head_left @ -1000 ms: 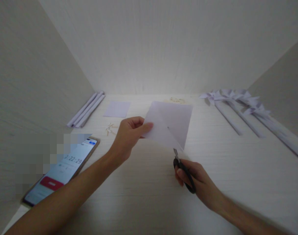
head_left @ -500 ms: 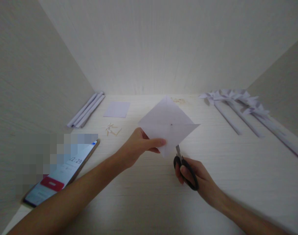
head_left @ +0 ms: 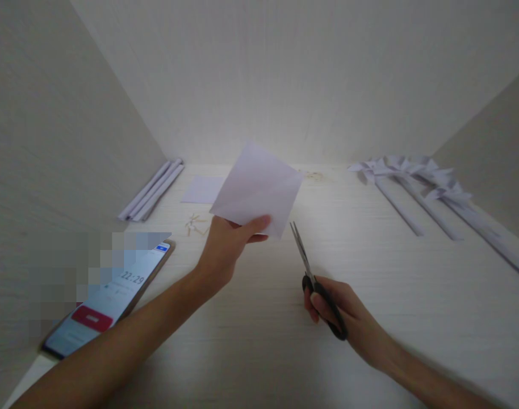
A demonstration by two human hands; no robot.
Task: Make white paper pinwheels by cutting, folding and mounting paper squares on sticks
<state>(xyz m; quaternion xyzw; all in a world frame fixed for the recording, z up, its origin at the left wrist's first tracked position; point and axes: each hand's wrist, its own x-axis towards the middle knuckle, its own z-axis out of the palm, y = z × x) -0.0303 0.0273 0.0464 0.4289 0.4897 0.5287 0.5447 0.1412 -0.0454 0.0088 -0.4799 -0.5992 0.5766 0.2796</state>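
My left hand [head_left: 227, 244] pinches the lower edge of a white square paper sheet [head_left: 257, 190] and holds it up above the table, tilted, with diagonal creases across it. My right hand [head_left: 334, 309] grips black-handled scissors [head_left: 313, 278], whose blades point up and left, slightly apart. The blade tips stand just right of the sheet's lower corner, clear of the paper.
A phone [head_left: 108, 298] with a lit timer screen lies at the front left. Rolled paper tubes [head_left: 151, 190] lie at the back left, beside a flat paper square [head_left: 200, 190] and small wooden sticks [head_left: 195, 225]. Several paper pinwheels [head_left: 417, 182] lie along the right wall.
My left hand has turned the sheet and lifted it up and to the left. The scissors have come out of the paper, and their blades now show fully.
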